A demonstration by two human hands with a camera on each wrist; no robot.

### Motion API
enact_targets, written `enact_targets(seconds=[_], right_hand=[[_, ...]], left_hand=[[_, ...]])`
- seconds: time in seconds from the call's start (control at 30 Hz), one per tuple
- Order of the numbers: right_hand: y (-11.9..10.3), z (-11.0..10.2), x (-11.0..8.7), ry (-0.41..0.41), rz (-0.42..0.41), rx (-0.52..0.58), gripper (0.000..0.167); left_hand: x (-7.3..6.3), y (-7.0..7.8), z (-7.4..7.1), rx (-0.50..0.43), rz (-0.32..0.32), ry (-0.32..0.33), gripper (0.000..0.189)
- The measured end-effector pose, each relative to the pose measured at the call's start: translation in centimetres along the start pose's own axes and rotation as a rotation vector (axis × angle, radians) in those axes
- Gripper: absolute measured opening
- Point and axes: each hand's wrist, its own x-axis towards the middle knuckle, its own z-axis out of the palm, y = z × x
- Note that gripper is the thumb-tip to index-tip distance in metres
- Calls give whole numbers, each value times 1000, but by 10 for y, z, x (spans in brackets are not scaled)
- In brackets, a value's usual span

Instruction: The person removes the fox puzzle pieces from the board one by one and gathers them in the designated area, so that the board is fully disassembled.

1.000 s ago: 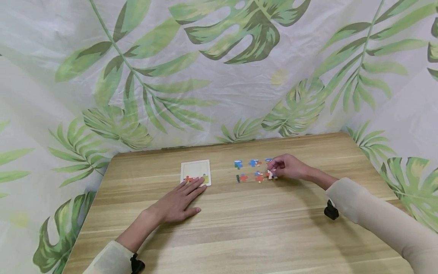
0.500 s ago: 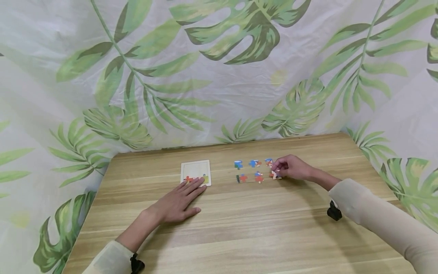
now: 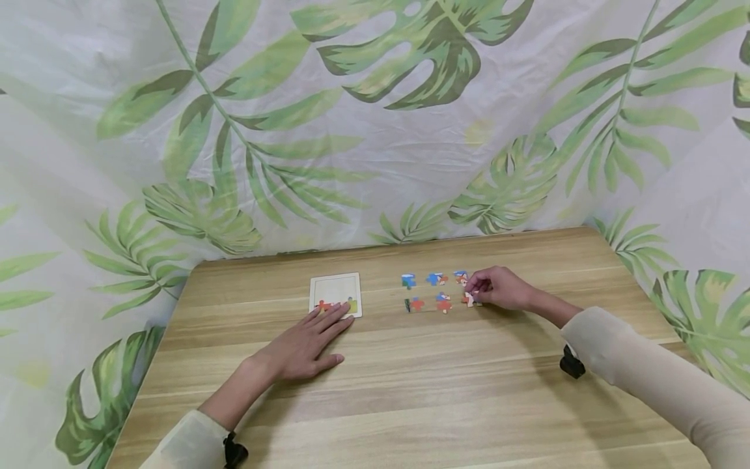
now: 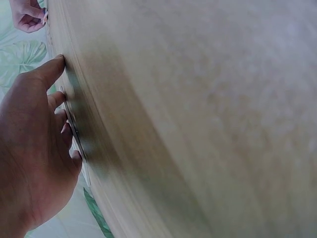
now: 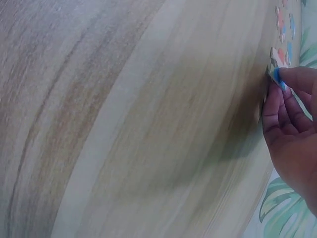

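Note:
My left hand (image 3: 301,345) lies flat with its fingers spread, fingertips on the lower edge of a shallow puzzle tray (image 3: 336,286). A red puzzle piece (image 3: 321,305) and a yellow-green puzzle piece (image 3: 353,305) show in the tray's bottom row, partly covered by those fingers. At the right end of the loose pieces, my right hand (image 3: 505,286) is low over the table. In the right wrist view its thumb and fingers pinch a puzzle piece (image 5: 278,78) with a blue patch, tilted on edge. A pale pink puzzle piece (image 3: 469,299) lies just below those fingertips.
Several loose puzzle pieces lie in two rows right of the tray, among them a blue-green piece (image 3: 408,281), a blue piece (image 3: 435,279) and a red piece (image 3: 444,303). The wooden table (image 3: 410,391) ends at a leaf-print curtain (image 3: 410,163) behind.
My right hand has shifted slightly right, uncovering more of the upper right puzzle piece; over the last half second it hardly moves. My left hand stays on the tray.

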Motion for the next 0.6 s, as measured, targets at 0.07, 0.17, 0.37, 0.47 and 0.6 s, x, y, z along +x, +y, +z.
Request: enact_targets(seconds=[0.07,0.17,0.37,0.47,0.6], right_hand=[[1,0,0,-2,0,-10,10],[2,1,0,9,-12,-28,10],[-2,3,-2,37,-43,-42,12],[-2,5,-3,43,-49,-44,12],[0,6,-4,51,-52,-50,13]], left_hand=[[0,0,0,0,0,-1,72],[0,0,0,-2,-6,-7,73],[-1,0,0,-2,-3,-4,73],[-1,-1,1,-2,7,7,72],[0,-1,1,-3,7,8,72]])
